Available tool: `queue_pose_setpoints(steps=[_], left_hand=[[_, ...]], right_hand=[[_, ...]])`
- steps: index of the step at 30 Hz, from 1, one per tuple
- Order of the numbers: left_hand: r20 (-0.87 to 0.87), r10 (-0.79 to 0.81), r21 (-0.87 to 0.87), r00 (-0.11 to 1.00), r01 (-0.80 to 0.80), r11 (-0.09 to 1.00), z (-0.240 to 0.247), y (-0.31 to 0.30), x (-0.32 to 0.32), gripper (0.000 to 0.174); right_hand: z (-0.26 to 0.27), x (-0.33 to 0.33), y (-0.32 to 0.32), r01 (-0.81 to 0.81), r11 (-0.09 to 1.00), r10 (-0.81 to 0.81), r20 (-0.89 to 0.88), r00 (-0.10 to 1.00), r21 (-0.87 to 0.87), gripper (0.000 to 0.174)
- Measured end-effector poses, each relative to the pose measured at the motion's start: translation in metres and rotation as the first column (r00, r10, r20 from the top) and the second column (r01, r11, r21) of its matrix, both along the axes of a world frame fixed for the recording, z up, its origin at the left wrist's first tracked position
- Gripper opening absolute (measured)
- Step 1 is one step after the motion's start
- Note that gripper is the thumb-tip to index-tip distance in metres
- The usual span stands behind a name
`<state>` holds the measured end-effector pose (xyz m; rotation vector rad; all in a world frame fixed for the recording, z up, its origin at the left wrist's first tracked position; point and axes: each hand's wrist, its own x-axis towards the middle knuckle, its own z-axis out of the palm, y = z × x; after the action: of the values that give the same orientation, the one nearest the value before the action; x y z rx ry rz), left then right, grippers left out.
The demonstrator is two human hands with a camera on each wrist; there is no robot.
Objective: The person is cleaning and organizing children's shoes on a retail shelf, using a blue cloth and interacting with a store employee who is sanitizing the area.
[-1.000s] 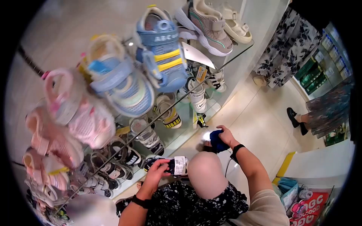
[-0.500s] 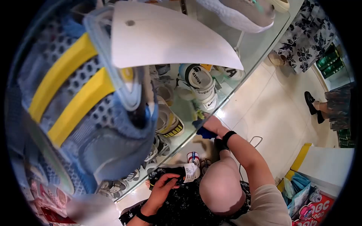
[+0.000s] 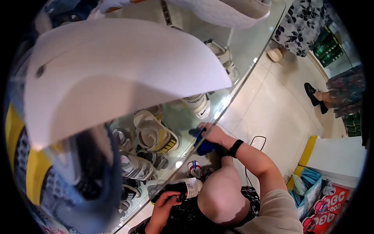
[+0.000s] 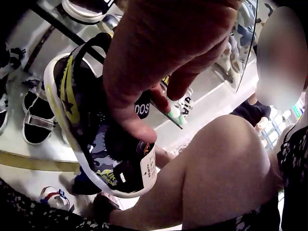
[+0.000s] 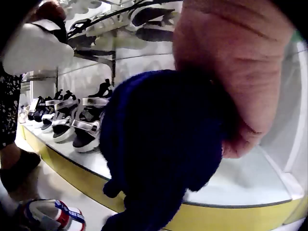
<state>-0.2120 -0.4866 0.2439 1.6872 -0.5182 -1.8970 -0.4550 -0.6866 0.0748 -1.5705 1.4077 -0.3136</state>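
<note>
1. Left hand point(image 3: 163, 202) point(image 4: 159, 57): thumb and fingers are curled round a dark sandal point(image 3: 177, 189) point(image 4: 98, 144). It is held low, close to the person's body.
2. Dark sandal: navy-black upper with yellow stripes and a yellow star, on a pale sole. A white paper tag point(image 3: 193, 187) point(image 4: 148, 168) hangs at the end, beside the thumb. Its print is too small to read.
3. Right hand point(image 3: 214, 134) point(image 5: 231, 72): closed round a bunched blue cloth point(image 3: 204, 145) point(image 5: 159, 144), with a black band on the wrist. It sits ahead of the left hand, by the edge of the glass shelf point(image 3: 183, 121).
4. On the floor between the two hands lies a red, white and blue shoe point(image 3: 194, 168) point(image 5: 48, 216).
5. Just beyond the right hand, on the shelf, stands a white sandal point(image 3: 196, 104) lettered "Super…". To its left is a grey sandal point(image 3: 156, 134) with a yellow band ending "…IBABI". In the left wrist view, the letters "DOS" show on a dark strap behind the thumb.
6. Above both hands, close to the head camera, hangs a blank white card point(image 3: 117, 74). Beside it is a blue shoe point(image 3: 23, 167) with yellow stripes.
7. Right of the right arm is a red sign point(image 3: 325, 212) reading "OGC". Farther off are a floral skirt point(image 3: 300, 23) and a black shoe point(image 3: 311, 91).
</note>
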Motion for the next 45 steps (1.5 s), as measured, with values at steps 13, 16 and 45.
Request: queue_pose_setpoints(steps=[13,16,45], left_hand=[[-0.054,0.145,0.010,0.988,-0.145,0.989,-0.012,-0.026,-0.019,0.017],[-0.028,0.106,-0.011,0.994,-0.107,0.994,-0.010,-0.032,-0.025,0.018],[0.064,0.002,0.130,0.998,-0.010,0.991,-0.034,-0.039,-0.039,0.020]], right_hand=[[-0.101,0.013,-0.001,-0.345,0.723,0.106,-0.397,0.912,-0.599,0.041],[-0.104,-0.023,-0.025,-0.164,0.807,-0.118,-0.426,0.897,-0.567,0.041],[-0.168,0.029,-0.189,0.552,0.756,-0.496,0.244,0.834,-0.351,0.044]])
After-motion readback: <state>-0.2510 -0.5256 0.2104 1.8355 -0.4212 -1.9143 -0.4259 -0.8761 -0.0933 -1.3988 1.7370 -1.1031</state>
